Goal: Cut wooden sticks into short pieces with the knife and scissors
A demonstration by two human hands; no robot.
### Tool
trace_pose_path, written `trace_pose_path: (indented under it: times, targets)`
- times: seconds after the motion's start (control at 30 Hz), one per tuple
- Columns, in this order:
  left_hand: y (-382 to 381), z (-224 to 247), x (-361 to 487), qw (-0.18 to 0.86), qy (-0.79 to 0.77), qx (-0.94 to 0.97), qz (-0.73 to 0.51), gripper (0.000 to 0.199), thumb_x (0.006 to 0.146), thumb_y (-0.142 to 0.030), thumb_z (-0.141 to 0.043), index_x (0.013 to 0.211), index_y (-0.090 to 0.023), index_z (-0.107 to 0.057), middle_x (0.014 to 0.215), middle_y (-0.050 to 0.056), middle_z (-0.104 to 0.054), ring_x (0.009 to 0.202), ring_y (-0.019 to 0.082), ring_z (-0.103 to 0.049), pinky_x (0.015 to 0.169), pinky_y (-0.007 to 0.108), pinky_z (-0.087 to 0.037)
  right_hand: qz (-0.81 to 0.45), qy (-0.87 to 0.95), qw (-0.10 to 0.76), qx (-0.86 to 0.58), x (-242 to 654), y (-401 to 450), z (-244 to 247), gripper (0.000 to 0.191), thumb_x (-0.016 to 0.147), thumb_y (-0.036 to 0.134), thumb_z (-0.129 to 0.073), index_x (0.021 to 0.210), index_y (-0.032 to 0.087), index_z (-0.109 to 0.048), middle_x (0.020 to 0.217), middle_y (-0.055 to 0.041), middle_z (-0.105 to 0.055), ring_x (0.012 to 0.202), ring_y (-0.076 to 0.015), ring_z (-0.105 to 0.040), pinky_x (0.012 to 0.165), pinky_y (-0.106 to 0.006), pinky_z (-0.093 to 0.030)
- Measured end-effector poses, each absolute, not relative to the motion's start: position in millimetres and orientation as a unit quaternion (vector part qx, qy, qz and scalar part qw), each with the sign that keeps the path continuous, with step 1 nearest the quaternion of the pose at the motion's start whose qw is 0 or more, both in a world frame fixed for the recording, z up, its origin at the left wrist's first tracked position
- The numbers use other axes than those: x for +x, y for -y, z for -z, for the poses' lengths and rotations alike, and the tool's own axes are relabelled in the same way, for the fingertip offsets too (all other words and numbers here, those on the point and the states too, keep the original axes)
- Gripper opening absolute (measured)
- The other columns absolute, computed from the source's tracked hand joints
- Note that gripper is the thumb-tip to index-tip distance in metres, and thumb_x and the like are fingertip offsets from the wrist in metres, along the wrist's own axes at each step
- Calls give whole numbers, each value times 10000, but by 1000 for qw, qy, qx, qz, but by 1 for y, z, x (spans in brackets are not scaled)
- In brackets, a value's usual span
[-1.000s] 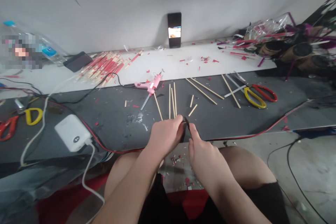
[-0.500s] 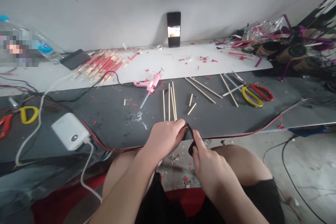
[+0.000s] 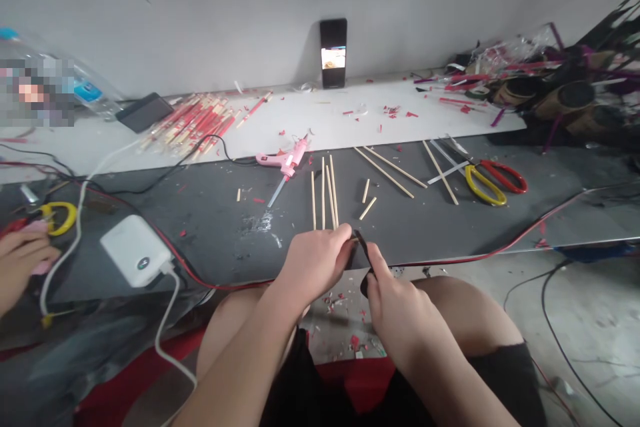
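Note:
At the table's front edge my left hand [image 3: 320, 260] is closed, its fingers pressed round a small stick whose end barely shows. My right hand [image 3: 400, 300] grips a dark cutting tool [image 3: 363, 245], its dark part meeting the stick by my left fingertips. Several pale wooden sticks [image 3: 323, 193] lie upright in view just beyond my left hand. Two short stick pieces [image 3: 367, 208] rest to their right. Farther right are longer sticks [image 3: 390, 177], laid at a slant. Behind the left group is a pink glue gun [image 3: 285, 160].
Red-and-yellow scissors [image 3: 487, 183] lie right. A white power bank [image 3: 136, 251] with a cable sits left, near another person's hand [image 3: 30, 253]. Red-wrapped sticks [image 3: 195, 120] and a leaning phone [image 3: 333, 53] are at the back. A red-black wire [image 3: 450, 259] follows the front edge.
Another person's hand has come in at the far left, over the scissors there, with something pink. My hands have hardly moved; the view has shifted slightly.

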State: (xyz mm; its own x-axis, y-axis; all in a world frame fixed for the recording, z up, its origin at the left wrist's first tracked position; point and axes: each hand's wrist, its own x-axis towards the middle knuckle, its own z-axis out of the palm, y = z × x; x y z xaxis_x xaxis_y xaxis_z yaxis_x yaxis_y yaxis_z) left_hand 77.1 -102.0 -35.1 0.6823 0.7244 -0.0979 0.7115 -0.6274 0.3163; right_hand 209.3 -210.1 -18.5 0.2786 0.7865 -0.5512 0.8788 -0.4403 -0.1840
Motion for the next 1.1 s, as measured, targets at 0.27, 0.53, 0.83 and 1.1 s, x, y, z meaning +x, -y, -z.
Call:
trace_pose_path:
  times: [0.27,0.53,0.83,1.1]
  targets:
    - [103,32,78,158,-392,906,-6,206,1047,-283,-386,941,-234,-556,699,-4,-654,587,176,-609,512,325,-187,307,-526,83,788,208,200,6,611,1068,277,-377,1663,240,-244,841,-107,-775,767,-285,-775,605,-299,-453]
    - [103,31,79,156,-389,908,1,196,1048,-302,-401,957,-236,-562,727,4,-680,627,188,-641,519,313,-223,305,-521,89,792,209,205,12,609,1070,275,-346,1669,261,-235,872,-108,-783,769,-302,-770,624,-326,-461]
    - [104,30,79,137,-387,912,12,180,1052,-318,-409,959,-242,-543,752,13,-698,652,225,-680,514,306,-236,304,-524,81,792,207,205,13,613,1065,276,-351,1667,255,-238,861,-125,-775,784,-304,-770,633,-325,-475]
    - [105,30,81,130,-392,910,27,195,1057,-332,-396,1002,-242,-560,801,30,-722,701,246,-704,547,305,-345,302,-520,82,795,205,208,14,606,1075,300,-305,1672,266,-213,896,-141,-776,800,-321,-769,648,-342,-485]
